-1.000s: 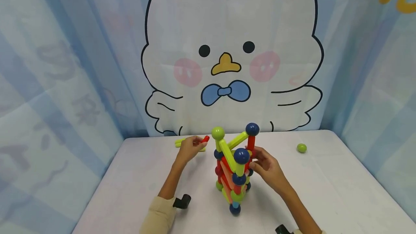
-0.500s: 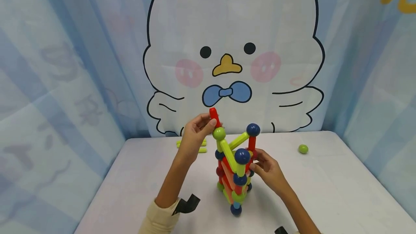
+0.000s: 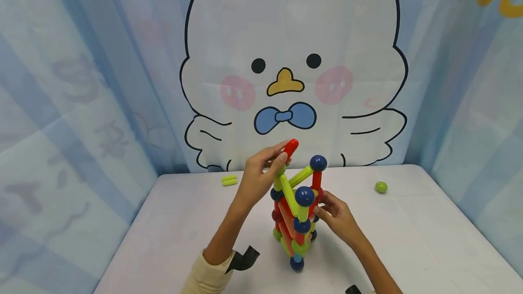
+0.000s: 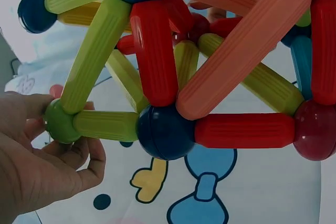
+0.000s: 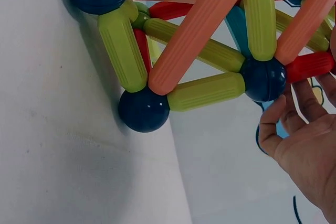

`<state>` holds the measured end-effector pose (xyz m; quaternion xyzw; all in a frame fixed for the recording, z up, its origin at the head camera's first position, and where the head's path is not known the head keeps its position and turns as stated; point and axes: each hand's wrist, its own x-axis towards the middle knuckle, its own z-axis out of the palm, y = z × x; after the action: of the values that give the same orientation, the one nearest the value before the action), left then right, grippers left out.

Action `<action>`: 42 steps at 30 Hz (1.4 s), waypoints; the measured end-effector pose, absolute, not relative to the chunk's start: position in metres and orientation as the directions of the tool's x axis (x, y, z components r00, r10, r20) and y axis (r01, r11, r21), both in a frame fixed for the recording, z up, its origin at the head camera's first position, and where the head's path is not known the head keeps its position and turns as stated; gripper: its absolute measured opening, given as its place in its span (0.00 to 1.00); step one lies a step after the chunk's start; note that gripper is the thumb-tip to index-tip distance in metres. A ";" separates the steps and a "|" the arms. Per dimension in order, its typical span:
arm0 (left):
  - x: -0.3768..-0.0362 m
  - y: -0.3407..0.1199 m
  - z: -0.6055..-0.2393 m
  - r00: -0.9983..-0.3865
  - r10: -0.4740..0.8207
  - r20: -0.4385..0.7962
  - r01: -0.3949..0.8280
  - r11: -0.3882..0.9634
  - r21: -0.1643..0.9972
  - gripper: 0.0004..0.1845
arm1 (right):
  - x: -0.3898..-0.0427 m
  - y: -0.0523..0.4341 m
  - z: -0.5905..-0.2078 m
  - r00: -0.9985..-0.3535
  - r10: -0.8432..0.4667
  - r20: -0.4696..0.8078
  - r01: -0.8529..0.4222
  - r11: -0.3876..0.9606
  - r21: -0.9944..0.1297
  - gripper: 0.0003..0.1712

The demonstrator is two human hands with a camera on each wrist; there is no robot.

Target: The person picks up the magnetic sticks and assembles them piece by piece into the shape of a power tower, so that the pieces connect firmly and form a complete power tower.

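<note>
Left hand point(image 3: 261, 171) pinches red stick point(image 3: 290, 148); right hand point(image 3: 335, 214) grips tower point(image 3: 296, 214).

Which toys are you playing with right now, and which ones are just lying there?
In use:
- tower of sticks and balls, steadied by the right hand
- red stick, pinched in the left hand at the tower's top

Lying about:
- green ball, on the table to the right
- green sticks, at the table's back left
</note>
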<state>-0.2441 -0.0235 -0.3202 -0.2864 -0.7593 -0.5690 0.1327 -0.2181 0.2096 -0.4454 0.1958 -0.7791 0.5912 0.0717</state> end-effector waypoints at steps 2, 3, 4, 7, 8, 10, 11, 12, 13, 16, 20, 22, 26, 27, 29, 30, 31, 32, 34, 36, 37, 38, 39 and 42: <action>-0.243 -0.021 -0.321 -0.784 0.303 0.542 0.612 0.232 0.756 0.19 | -0.218 0.209 -0.446 -0.913 -0.225 0.341 -0.390 0.232 -0.891 0.23; -0.243 -0.021 -0.321 -0.782 0.311 0.540 0.616 0.249 0.748 0.18 | -0.218 0.209 -0.447 -0.913 -0.227 0.340 -0.390 0.236 -0.890 0.24; -0.242 -0.020 -0.322 -0.780 0.318 0.538 0.618 0.264 0.740 0.17 | -0.218 0.209 -0.447 -0.912 -0.230 0.339 -0.391 0.241 -0.888 0.24; -0.241 -0.019 -0.323 -0.780 0.338 0.526 0.617 0.282 0.735 0.16 | -0.218 0.209 -0.448 -0.910 -0.232 0.344 -0.398 0.248 -0.883 0.24; -0.241 -0.018 -0.323 -0.783 0.341 0.520 0.613 0.286 0.736 0.15 | -0.218 0.208 -0.448 -0.909 -0.232 0.347 -0.401 0.252 -0.881 0.24; -0.241 -0.018 -0.322 -0.787 0.346 0.512 0.608 0.292 0.738 0.15 | -0.218 0.208 -0.449 -0.905 -0.232 0.356 -0.410 0.260 -0.874 0.24; -0.241 -0.018 -0.322 -0.787 0.347 0.510 0.609 0.299 0.735 0.15 | -0.218 0.208 -0.449 -0.903 -0.232 0.361 -0.416 0.265 -0.870 0.24; -0.241 -0.018 -0.322 -0.787 0.347 0.511 0.610 0.306 0.731 0.15 | -0.218 0.209 -0.449 -0.902 -0.232 0.365 -0.420 0.268 -0.867 0.24; -0.241 -0.018 -0.321 -0.787 0.346 0.510 0.610 0.314 0.727 0.15 | -0.218 0.209 -0.449 -0.900 -0.233 0.369 -0.424 0.270 -0.864 0.24; -0.240 -0.018 -0.320 -0.785 0.350 0.510 0.614 0.336 0.714 0.15 | -0.219 0.209 -0.450 -0.896 -0.239 0.375 -0.432 0.271 -0.860 0.25; -0.240 -0.017 -0.320 -0.788 0.360 0.500 0.611 0.356 0.707 0.15 | -0.219 0.208 -0.451 -0.891 -0.245 0.382 -0.442 0.273 -0.855 0.26; -0.240 -0.017 -0.321 -0.794 0.360 0.490 0.603 0.361 0.711 0.16 | -0.219 0.209 -0.452 -0.888 -0.251 0.386 -0.448 0.273 -0.852 0.26; -0.243 -0.020 -0.324 -0.811 0.331 0.482 0.579 0.337 0.742 0.17 | -0.220 0.210 -0.451 -0.894 -0.276 0.354 -0.428 0.286 -0.857 0.27; -0.245 -0.021 -0.325 -0.814 0.319 0.485 0.574 0.316 0.756 0.18 | -0.220 0.211 -0.450 -0.897 -0.287 0.336 -0.415 0.289 -0.863 0.27; -0.250 -0.025 -0.328 -0.825 0.287 0.487 0.558 0.270 0.785 0.21 | -0.221 0.214 -0.450 -0.904 -0.315 0.288 -0.385 0.308 -0.870 0.28; -0.254 -0.028 -0.329 -0.832 0.267 0.486 0.547 0.250 0.799 0.23 | -0.222 0.215 -0.449 -0.905 -0.335 0.263 -0.371 0.314 -0.874 0.28; -0.258 -0.030 -0.331 -0.842 0.246 0.481 0.533 0.238 0.812 0.24 | -0.222 0.217 -0.449 -0.902 -0.359 0.239 -0.358 0.313 -0.880 0.30; -0.263 -0.034 -0.334 -0.855 0.224 0.468 0.513 0.228 0.828 0.25 | -0.223 0.219 -0.449 -0.897 -0.383 0.219 -0.350 0.317 -0.881 0.31; -0.275 -0.041 -0.343 -0.875 0.193 0.444 0.481 0.252 0.840 0.24 | -0.223 0.223 -0.448 -0.888 -0.424 0.180 -0.333 0.321 -0.886 0.34; -0.289 -0.048 -0.356 -0.902 0.165 0.398 0.431 0.337 0.837 0.20 | -0.224 0.225 -0.448 -0.879 -0.452 0.150 -0.324 0.335 -0.885 0.36; -0.296 -0.052 -0.365 -0.915 0.156 0.371 0.402 0.390 0.828 0.18 | -0.224 0.225 -0.448 -0.879 -0.458 0.132 -0.315 0.350 -0.882 0.37; -0.303 -0.055 -0.375 -0.931 0.147 0.335 0.365 0.443 0.819 0.16 | -0.223 0.225 -0.447 -0.882 -0.457 0.118 -0.309 0.370 -0.876 0.37; -0.310 -0.058 -0.385 -0.943 0.143 0.302 0.332 0.499 0.800 0.14 | -0.223 0.225 -0.447 -0.885 -0.454 0.102 -0.298 0.386 -0.873 0.36; -0.326 -0.065 -0.416 -0.967 0.134 0.216 0.249 0.656 0.713 0.10 | -0.221 0.225 -0.445 -0.899 -0.432 0.065 -0.272 0.437 -0.857 0.36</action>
<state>-0.3255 -0.0645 -0.4156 -0.1056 -0.9070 -0.4012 0.0722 -0.2209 0.2254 -0.4451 0.2088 -0.8437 0.4877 -0.0819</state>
